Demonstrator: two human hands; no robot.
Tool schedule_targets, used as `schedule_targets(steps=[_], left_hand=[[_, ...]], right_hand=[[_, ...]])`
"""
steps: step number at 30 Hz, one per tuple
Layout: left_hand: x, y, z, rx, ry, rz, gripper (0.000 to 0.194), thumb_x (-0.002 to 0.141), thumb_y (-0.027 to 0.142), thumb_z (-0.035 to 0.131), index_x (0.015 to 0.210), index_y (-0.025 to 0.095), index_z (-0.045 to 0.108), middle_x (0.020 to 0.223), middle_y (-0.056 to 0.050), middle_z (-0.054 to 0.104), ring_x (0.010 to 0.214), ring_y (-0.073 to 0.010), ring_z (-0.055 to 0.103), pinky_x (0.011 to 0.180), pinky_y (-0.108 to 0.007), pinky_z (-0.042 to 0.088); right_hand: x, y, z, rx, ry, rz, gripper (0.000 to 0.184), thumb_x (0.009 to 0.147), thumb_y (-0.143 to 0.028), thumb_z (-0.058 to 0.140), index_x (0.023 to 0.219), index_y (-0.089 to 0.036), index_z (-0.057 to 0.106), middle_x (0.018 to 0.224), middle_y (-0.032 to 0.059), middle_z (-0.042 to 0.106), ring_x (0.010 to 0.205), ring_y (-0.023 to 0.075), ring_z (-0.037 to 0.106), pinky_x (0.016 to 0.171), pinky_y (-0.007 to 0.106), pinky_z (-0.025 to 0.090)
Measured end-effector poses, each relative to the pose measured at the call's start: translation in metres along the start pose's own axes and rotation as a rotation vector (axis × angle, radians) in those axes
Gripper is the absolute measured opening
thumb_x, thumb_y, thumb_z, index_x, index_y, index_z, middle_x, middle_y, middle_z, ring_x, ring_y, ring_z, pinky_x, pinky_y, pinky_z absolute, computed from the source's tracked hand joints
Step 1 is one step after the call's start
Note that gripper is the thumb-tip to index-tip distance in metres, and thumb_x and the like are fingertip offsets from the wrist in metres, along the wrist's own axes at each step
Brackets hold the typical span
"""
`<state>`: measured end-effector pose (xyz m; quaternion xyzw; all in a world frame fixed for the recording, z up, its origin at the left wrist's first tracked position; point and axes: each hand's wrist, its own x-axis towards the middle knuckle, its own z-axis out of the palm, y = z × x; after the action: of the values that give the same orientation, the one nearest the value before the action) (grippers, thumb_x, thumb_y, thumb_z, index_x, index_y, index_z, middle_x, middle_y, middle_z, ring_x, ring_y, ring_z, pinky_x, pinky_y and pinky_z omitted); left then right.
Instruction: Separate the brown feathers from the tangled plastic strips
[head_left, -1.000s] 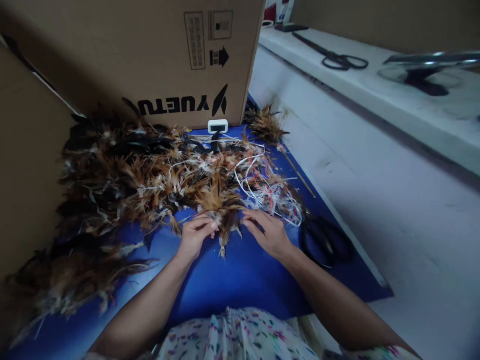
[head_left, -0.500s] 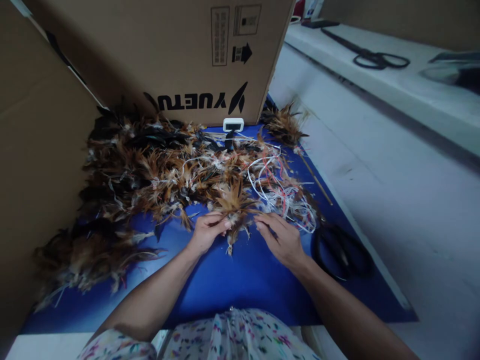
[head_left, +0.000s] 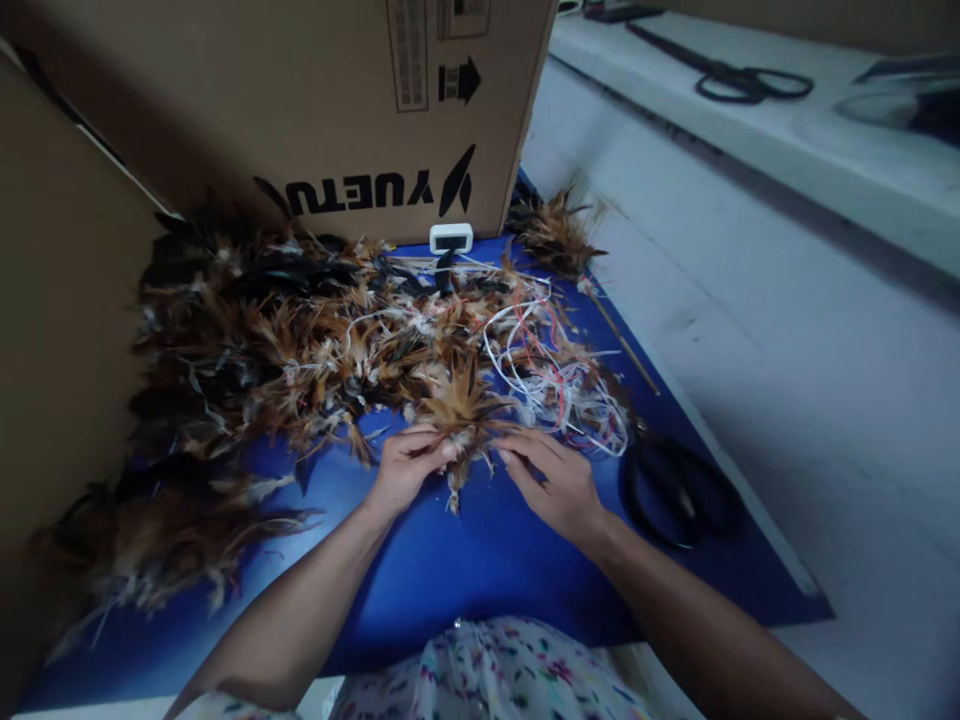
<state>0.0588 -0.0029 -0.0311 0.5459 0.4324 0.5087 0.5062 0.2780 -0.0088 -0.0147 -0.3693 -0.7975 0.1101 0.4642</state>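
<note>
My left hand (head_left: 405,470) is closed, thumb and fingers pinching the pale base of a bunch of brown feathers (head_left: 461,405). The brown tips fan out away from me, and a short pale end hangs below the grip. At the bunch's right side, my right hand (head_left: 559,490) has its thumb and fingertips drawn together on the feathers' edge; the exact contact is small and dim. Just beyond both hands lies a wide pile of brown and black feathers (head_left: 300,340). A tangle of white and red strings (head_left: 581,400) rests past my right fingers.
Black-handled scissors (head_left: 679,490) lie right of my right hand. A feather duster on a stick (head_left: 626,345) is along the right edge. A cardboard box (head_left: 337,100) and a small white display (head_left: 451,238) stand behind. More feathers (head_left: 165,530) lie left. Long scissors (head_left: 739,82) rest on a ledge.
The view has shifted slightly, so the background sits a little further left and higher. My right fingertips have moved slightly closer to the bunch. My left hand keeps its hold.
</note>
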Motion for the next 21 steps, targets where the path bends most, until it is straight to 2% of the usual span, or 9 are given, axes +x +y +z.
schedule_targets(steps=[9,15,21], left_hand=[[-0.002,-0.013,-0.003,-0.049,0.019,-0.029,0.025,0.080,0.039,0.080,0.066,0.019,0.077,0.062,-0.001,0.062,0.056,-0.0108,0.054,0.055,-0.025,0.042],[0.002,-0.008,-0.003,-0.063,0.075,-0.059,0.026,0.073,0.041,0.085,0.064,0.018,0.077,0.061,-0.002,0.063,0.054,-0.0103,0.054,0.052,-0.024,0.043],[0.007,-0.006,-0.002,-0.100,0.081,-0.032,0.024,0.070,0.039,0.087,0.066,0.017,0.078,0.063,-0.002,0.066,0.053,-0.0093,0.055,0.051,-0.023,0.045]], right_hand=[[-0.003,0.000,0.004,0.016,0.008,-0.017,0.018,0.093,-0.008,0.060,0.105,-0.020,0.066,0.090,0.0040,0.074,0.081,0.0131,0.073,0.074,0.023,0.059],[0.002,0.000,0.002,-0.020,0.044,-0.023,0.011,0.096,-0.017,0.060,0.102,-0.022,0.068,0.089,0.0019,0.078,0.075,0.0118,0.074,0.073,0.023,0.061],[0.005,0.009,0.007,-0.058,0.104,-0.042,0.018,0.093,-0.014,0.059,0.105,-0.021,0.070,0.088,0.0033,0.077,0.076,0.0138,0.073,0.074,0.028,0.061]])
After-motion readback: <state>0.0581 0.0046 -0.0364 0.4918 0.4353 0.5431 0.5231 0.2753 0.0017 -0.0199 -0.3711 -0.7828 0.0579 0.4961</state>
